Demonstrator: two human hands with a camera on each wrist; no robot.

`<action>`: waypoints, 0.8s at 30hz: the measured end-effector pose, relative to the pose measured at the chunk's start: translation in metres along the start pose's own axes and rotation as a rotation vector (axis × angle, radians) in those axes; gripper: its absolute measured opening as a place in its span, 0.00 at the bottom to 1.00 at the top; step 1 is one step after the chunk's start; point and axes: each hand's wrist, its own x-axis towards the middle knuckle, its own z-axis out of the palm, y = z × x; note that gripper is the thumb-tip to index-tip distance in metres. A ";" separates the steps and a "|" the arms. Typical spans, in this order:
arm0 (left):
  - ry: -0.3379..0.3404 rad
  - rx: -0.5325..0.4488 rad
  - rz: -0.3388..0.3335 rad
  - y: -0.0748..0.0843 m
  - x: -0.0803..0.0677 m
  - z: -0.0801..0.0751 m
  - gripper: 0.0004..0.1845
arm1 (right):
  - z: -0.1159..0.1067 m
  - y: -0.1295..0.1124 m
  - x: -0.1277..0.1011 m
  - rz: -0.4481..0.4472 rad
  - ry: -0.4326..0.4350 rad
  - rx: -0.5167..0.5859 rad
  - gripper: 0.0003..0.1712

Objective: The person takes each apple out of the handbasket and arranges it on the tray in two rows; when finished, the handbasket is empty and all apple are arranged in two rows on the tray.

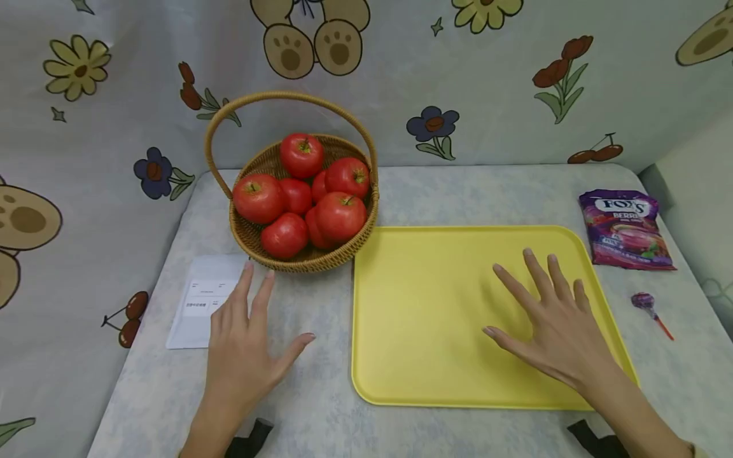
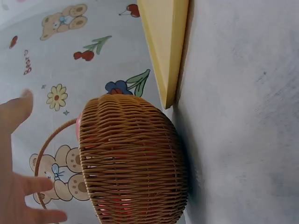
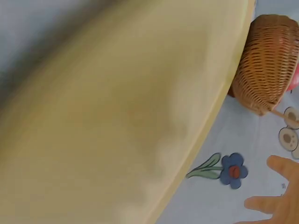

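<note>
A wicker basket (image 1: pixel 303 262) with a tall arched handle stands at the back left of the table, filled with several red tomatoes (image 1: pixel 342 217). My left hand (image 1: pixel 243 346) hovers just in front of it, fingers spread and holding nothing. In the left wrist view the basket's woven side (image 2: pixel 133 158) fills the middle, with the fingers (image 2: pixel 35 184) at the left edge. To the right lies a yellow tray (image 1: pixel 424 318) with nothing on it. Over its right part my right hand (image 1: pixel 550 324) is held with fingers spread and no object in its grasp.
A purple candy bag (image 1: pixel 627 230) lies at the back right, with a lollipop (image 1: pixel 653 315) in front of it. A white card (image 1: pixel 191 312) with printed text lies left of my left hand. Behind the table (image 1: pixel 321 381) hangs a patterned cloth (image 1: pixel 492 95).
</note>
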 end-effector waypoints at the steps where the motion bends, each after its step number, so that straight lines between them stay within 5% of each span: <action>1: 0.039 -0.041 -0.016 -0.001 0.003 0.001 0.52 | -0.002 -0.004 0.005 -0.019 0.013 0.019 0.55; 4: 0.100 -0.160 -0.081 -0.004 0.011 0.004 0.50 | -0.007 -0.016 0.022 -0.083 0.036 0.081 0.54; 11: 0.032 -0.369 -0.300 -0.018 0.031 0.018 0.56 | -0.009 -0.044 0.061 -0.199 0.030 0.271 0.52; 19: 0.072 -0.556 -0.357 -0.028 0.042 0.037 0.55 | -0.011 -0.072 0.105 -0.310 0.058 0.442 0.46; 24: 0.076 -0.702 -0.398 -0.011 0.051 0.029 0.47 | -0.009 -0.087 0.130 -0.382 0.050 0.487 0.44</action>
